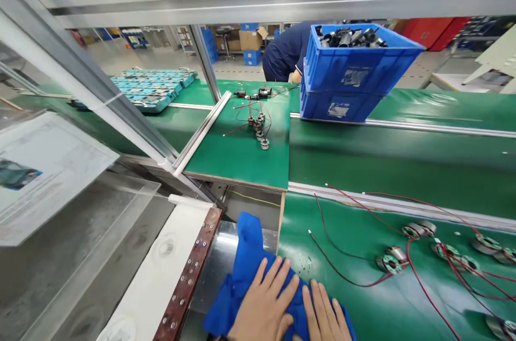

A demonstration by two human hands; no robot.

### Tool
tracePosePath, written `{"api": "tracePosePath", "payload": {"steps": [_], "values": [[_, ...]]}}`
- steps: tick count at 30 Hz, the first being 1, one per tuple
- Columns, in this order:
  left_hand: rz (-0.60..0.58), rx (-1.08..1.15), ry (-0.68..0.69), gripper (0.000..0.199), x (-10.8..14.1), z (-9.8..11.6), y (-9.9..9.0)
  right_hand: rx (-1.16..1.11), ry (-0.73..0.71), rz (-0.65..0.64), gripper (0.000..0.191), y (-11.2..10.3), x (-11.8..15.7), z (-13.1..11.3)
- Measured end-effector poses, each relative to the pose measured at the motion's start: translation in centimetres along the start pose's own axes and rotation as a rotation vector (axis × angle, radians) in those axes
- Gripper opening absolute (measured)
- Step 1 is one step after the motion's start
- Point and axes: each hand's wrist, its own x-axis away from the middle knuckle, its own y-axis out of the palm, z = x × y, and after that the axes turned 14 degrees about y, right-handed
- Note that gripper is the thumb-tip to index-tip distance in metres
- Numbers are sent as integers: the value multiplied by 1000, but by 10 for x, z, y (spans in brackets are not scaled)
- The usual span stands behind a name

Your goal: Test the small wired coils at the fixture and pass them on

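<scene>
Blue cloth (pixel 250 239) lay closest, rumpled, with one flap reaching away from the wearer; its left part rested over a shiny panel (pixel 223 244) and its right part over the edge of a green tabletop (pixel 342 206). On the cloth, the left hand (pixel 264 300) pressed palm down, its fingers stretched out nearly straight with narrow gaps between them and its thumb pointing right; just beside it on the cloth, the right hand (pixel 325 317) lay likewise, fingers straight and almost together, its thumb barely in sight; neither hand had anything pinched between its fingers. Left of the cloth ran a red-brown strip (pixel 189 271) studded with metal fittings, then a white strip (pixel 163 252), and farther left a printed sheet (pixel 48 174); right of the cloth, cylindrical parts (pixel 393 260) with red and dark wires were scattered over the green tabletop. Beyond the cloth, past a gap, a green board (pixel 217 153) bore a cluster of small wired parts (pixel 258 125); farther beyond and to the cloth's right stood two stacked blue bins (pixel 358 75), black pieces (pixel 350 37) filling the upper one, with a person in dark clothing (pixel 282 53) bent behind them.
</scene>
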Motion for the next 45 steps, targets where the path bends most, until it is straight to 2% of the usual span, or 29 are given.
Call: {"api": "tracePosePath", "payload": {"steps": [2,4,9,13,16,18,20,22,24,28,32,37,41,43,45], "values": [[-28,55,-51,71,-12,-20,-12,-2,-20,-14,77,-4,-32,-6],[-29,68,-93,69,-28,-41,-15,-1,14,-64,77,-11,-67,-10],[14,3,-216,63,-72,-82,0,13,90,-151,67,-13,-143,-11],[58,-5,-411,59,-102,-95,9,-19,94,-212,62,-3,-192,-3],[106,74,-568,63,-115,-100,12,-68,69,-252,62,3,-225,1],[144,150,-614,66,-118,-103,15,-97,56,-278,62,5,-241,2],[183,206,-595,63,-117,-105,16,-121,48,-295,63,5,-247,0],[214,221,-538,57,-110,-104,16,-140,41,-301,62,1,-242,-2],[234,208,-475,53,-99,-98,13,-160,41,-303,61,-6,-225,-6],[257,191,-270,53,-67,-79,6,-186,71,-273,60,-24,-170,-15],[194,165,-100,56,-34,-52,3,-192,99,-247,64,-41,-115,-24],[134,137,-71,60,5,-4,-8,-185,107,-218,71,-60,-48,-34],[104,267,-5,57,32,24,-19,-187,150,-159,84,-71,7,-44],[138,350,-31,51,39,29,-21,-218,145,-184,90,-78,21,-45],[241,387,-135,45,40,29,-21,-282,164,-218,82,-87,20,-43]]}}
